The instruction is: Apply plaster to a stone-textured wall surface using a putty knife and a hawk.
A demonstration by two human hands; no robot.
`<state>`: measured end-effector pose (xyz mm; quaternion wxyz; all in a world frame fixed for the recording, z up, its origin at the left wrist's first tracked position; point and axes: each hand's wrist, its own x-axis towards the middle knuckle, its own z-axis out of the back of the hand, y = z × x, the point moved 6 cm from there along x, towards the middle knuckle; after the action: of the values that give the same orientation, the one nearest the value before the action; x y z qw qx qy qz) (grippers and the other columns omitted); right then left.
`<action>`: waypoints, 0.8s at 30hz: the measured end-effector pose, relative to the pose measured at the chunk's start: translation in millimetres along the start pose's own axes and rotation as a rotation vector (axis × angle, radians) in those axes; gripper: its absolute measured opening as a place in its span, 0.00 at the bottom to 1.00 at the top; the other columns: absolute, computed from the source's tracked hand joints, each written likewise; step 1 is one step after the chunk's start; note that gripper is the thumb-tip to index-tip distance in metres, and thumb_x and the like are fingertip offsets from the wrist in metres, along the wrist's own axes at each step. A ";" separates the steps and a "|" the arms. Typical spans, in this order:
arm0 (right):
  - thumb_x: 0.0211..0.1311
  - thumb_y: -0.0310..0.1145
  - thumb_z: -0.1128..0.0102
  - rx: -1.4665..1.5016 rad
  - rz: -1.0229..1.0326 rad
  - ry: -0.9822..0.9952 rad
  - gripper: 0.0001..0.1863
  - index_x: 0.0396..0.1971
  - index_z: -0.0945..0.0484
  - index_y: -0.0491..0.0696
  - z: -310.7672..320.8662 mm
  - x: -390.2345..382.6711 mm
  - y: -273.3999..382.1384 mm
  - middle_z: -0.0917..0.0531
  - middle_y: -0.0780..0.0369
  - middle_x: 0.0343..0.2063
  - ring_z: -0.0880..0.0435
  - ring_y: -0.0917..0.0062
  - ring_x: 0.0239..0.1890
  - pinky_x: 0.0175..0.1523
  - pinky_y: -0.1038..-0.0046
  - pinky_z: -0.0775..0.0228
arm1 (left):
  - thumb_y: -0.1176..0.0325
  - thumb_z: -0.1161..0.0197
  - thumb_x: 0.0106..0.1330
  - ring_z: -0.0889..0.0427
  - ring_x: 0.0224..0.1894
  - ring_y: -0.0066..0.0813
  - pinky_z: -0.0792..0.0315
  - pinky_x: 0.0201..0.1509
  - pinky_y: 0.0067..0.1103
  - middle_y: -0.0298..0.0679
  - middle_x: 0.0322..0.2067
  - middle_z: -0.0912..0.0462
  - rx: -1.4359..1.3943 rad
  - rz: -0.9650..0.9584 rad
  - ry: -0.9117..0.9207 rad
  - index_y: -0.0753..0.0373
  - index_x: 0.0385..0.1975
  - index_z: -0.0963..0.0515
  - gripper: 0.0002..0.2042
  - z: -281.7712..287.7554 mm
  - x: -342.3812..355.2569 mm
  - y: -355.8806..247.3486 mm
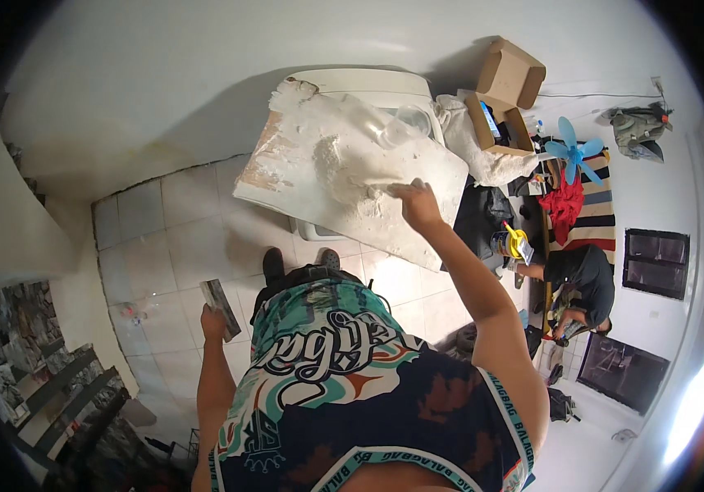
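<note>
In my left hand [214,322], down at my left side, is a flat rectangular trowel [221,307], its handle side hidden by my grip. My right hand [418,203] reaches over a white-coated board [286,176] with worn brown patches. Its fingers are bent together at the edge of a heap of white powder or paste [360,197]; what they hold, if anything, I cannot make out. A clear plastic container [405,127] rests on the board's far part, behind the heap. Under the board is a white plastic piece of furniture [352,79].
Right of the board stand a pale sack [457,123] and an opened cardboard box [501,123]. A blue-bladed fan [573,151] and a yellow-rimmed bucket [518,243] are further right. Another person [586,283] bends over at the right. Pale tiles [192,238] cover the floor.
</note>
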<state>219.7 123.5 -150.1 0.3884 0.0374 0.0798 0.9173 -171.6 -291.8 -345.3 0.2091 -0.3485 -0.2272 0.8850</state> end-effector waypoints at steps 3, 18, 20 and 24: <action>0.51 0.19 0.50 -0.010 0.006 0.004 0.19 0.39 0.18 0.55 -5.9 -4.2 0.5 0.16 0.69 0.43 0.25 0.70 0.41 0.46 0.66 0.35 | 0.71 0.47 0.56 0.20 0.34 0.49 0.27 0.40 0.35 0.53 0.31 0.20 -0.030 0.085 0.050 0.71 0.40 0.29 0.13 -1.1 -3.6 -2.5; 0.47 0.20 0.49 -0.074 -0.088 0.121 0.20 0.40 0.19 0.54 -9.6 25.8 1.2 0.17 0.66 0.41 0.26 0.66 0.44 0.53 0.62 0.38 | 0.70 0.45 0.58 0.22 0.40 0.61 0.27 0.44 0.39 0.61 0.35 0.21 0.089 -0.069 -0.015 0.74 0.41 0.30 0.14 -0.3 30.8 -2.4; 0.47 0.20 0.49 -0.038 -0.047 0.022 0.21 0.41 0.19 0.54 -9.4 48.7 17.1 0.17 0.66 0.42 0.25 0.66 0.45 0.53 0.62 0.38 | 0.70 0.45 0.58 0.22 0.40 0.61 0.27 0.44 0.40 0.61 0.35 0.21 0.068 -0.055 -0.016 0.74 0.41 0.30 0.14 6.2 25.6 4.9; 0.48 0.21 0.49 -0.155 0.152 -0.082 0.22 0.43 0.19 0.56 -40.4 38.5 24.9 0.17 0.68 0.44 0.26 0.68 0.46 0.52 0.63 0.37 | 0.70 0.45 0.58 0.21 0.40 0.60 0.27 0.43 0.40 0.61 0.34 0.21 0.055 -0.001 -0.007 0.73 0.39 0.30 0.13 6.5 22.5 12.5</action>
<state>170.0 129.4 -185.3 0.3222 0.0509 -0.0107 0.9452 -194.0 -291.6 -359.6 0.2183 -0.3392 -0.2035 0.8921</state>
